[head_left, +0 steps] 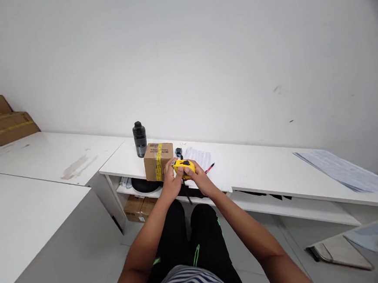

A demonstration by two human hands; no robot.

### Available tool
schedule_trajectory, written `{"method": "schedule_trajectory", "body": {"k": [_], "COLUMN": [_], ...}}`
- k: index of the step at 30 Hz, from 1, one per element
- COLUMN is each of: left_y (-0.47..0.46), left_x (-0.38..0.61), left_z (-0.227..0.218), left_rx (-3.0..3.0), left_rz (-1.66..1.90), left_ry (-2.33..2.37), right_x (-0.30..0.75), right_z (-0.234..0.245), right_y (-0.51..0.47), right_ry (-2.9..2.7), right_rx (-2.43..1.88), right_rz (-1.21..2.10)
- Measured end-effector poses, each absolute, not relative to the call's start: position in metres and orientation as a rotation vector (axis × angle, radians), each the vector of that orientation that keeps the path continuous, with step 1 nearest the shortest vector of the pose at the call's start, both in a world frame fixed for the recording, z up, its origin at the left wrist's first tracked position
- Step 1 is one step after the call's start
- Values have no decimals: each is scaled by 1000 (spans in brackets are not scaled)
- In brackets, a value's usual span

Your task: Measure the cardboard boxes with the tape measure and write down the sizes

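Observation:
Both my hands hold a yellow and black tape measure over the front edge of the white shelf desk. My left hand grips its left end, with the thumb on the near side. On the other end, my right hand has its fingers wrapped round the case. A dark strap hangs below it. Just left of the tape measure stands a cardboard box with yellow tape across it. Behind my hands lie printed sheets, a small dark object and a red pen.
A black bottle stands behind the box. More printed sheets lie on the right of the desk. Cardboard boxes are stacked at the far left, and others sit beneath the desk. A white wall rises behind.

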State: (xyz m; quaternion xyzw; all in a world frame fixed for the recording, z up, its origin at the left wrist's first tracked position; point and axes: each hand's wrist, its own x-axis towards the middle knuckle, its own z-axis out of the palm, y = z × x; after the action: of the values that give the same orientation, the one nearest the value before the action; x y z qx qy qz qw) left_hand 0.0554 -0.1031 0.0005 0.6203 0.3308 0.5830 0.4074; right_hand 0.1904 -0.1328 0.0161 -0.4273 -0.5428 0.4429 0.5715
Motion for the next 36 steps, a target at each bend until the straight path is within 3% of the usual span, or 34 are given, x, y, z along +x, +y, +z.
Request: {"method": "schedule_trajectory", "body": {"k": [4,10,15,21,31,36], "left_y": [-109,-73,1,41,49,47], "left_x": [55,18,-70,-106,-79,-49], "left_z": [17,53,58,18,23,27], "left_rx": [1087,808,658,667,940,1121], "left_rz": [1366,1797,1979,1688,1498,1504], "left_ry": [636,656,865,1246,1244,1219], "right_x": [180,190,266,318,276,225], "right_z": [31,51,47,30,-16,-11], "right_y": [-132,-125,-99,-64,-34,-28], "right_ry": [-1565,-1814,-1544,-1126,-1102,-1256], "right_rx": [-1078,-1373,-1553,-1415,-1325,-1261], "right_rz": [722,328,555,401,379,372]}}
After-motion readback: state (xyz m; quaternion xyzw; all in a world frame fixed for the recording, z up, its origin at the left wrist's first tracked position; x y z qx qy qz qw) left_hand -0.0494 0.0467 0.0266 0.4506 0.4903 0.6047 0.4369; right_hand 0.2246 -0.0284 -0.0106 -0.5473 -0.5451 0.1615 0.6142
